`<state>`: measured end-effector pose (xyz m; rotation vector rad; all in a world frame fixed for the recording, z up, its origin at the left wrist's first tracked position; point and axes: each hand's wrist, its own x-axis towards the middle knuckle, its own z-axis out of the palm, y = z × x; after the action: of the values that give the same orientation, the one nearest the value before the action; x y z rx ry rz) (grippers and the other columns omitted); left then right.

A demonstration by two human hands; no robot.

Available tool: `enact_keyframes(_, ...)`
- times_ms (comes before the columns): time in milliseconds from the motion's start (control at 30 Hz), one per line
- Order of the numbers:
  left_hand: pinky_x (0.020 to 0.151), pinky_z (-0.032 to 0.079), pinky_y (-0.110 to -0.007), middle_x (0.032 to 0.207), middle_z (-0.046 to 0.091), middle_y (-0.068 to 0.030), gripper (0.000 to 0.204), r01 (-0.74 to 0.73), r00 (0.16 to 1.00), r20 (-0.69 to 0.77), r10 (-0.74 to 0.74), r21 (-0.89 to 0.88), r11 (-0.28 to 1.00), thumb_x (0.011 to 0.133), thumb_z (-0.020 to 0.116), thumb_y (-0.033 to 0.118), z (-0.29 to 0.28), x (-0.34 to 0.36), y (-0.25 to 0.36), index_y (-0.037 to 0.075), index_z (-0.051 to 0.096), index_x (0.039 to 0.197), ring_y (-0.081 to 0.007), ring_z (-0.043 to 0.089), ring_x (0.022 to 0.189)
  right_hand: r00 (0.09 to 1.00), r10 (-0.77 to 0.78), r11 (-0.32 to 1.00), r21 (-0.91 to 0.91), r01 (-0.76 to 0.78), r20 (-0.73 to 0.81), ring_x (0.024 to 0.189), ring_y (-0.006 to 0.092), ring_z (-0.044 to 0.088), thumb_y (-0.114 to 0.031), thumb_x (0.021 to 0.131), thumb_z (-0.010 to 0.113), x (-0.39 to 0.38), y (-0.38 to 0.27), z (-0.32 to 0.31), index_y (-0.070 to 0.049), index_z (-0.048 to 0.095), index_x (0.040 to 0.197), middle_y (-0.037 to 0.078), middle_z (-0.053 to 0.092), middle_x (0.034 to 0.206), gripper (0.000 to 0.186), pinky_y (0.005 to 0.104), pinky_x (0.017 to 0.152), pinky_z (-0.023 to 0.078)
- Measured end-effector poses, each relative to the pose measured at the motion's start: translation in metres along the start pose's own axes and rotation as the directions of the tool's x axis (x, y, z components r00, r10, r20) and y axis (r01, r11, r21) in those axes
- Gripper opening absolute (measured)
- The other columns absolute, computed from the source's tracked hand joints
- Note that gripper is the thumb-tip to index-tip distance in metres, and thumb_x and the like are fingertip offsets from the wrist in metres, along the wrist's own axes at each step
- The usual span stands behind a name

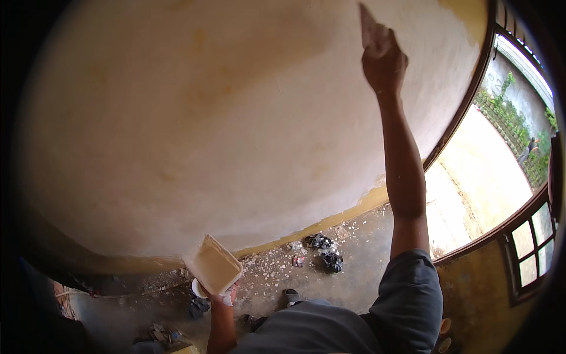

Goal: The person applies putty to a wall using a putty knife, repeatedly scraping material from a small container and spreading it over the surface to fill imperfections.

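Note:
My right hand (384, 62) is raised high on the right, closed round a flat, pointed scraper (367, 25) held near the wall. Whether its blade touches the surface I cannot tell. The wall (253, 141) carries a pale, smeared coat with yellowish patches showing through. Low in front of me, my left hand (227, 295) grips a shallow rectangular tray (217, 265) from beneath and at its near edge. The tray is tilted, its inside coated beige. Part of a round white object (198, 288) shows beside the tray, mostly hidden by it.
Black plastic bags (331, 261) and scattered pale crumbs lie on the grey floor (359, 277) below the wall. Right of the wall a doorway (471, 171) opens onto a bright yard, where a person (528, 150) is far off. A paned window (532, 245) stands at the right.

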<state>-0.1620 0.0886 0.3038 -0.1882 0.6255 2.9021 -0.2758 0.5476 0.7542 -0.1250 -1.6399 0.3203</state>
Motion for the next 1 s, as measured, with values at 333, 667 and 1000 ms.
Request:
enact_keyframes(333,0.078,0.057,-0.056,0.127,0.059,-0.0060,0.063,-0.014,0.999,-0.044,0.009,-0.112,0.994,0.087,0.056,0.060,-0.003,0.001,0.002,0.019,0.048,0.135,-0.0320,0.061,0.110,0.995,-0.083,0.994,-0.069,0.079,-0.061,0.084,0.0437,0.062,-0.013,0.083,0.059,0.055,-0.033,0.061,-0.008,0.054,0.101,0.019,0.065,0.094,0.019,0.0550,0.072,0.049)
enact_keyframes(667,0.078,0.057,-0.056,0.127,0.059,-0.0065,0.063,-0.025,0.999,-0.042,0.021,-0.113,0.993,0.087,0.056,0.059,-0.007,0.008,-0.001,0.019,0.048,0.135,-0.0325,0.061,0.110,0.675,-0.708,0.705,-0.264,0.659,-0.207,0.095,0.0330,0.063,-0.010,0.073,0.074,0.004,-0.009,0.062,-0.011,0.063,0.111,0.010,0.064,0.106,0.039,0.0408,0.081,0.055)
enact_keyframes(1000,0.078,0.057,-0.057,0.127,0.059,-0.0069,0.063,-0.047,0.998,-0.054,0.041,-0.104,0.994,0.087,0.056,0.059,-0.018,0.013,-0.008,0.019,0.048,0.134,-0.0329,0.061,0.110,0.974,-0.224,0.967,-0.135,0.218,-0.036,0.091,0.0362,0.065,0.002,0.077,0.055,0.033,0.009,0.023,-0.011,0.063,0.100,0.014,0.069,0.101,0.028,0.0428,0.083,0.053)
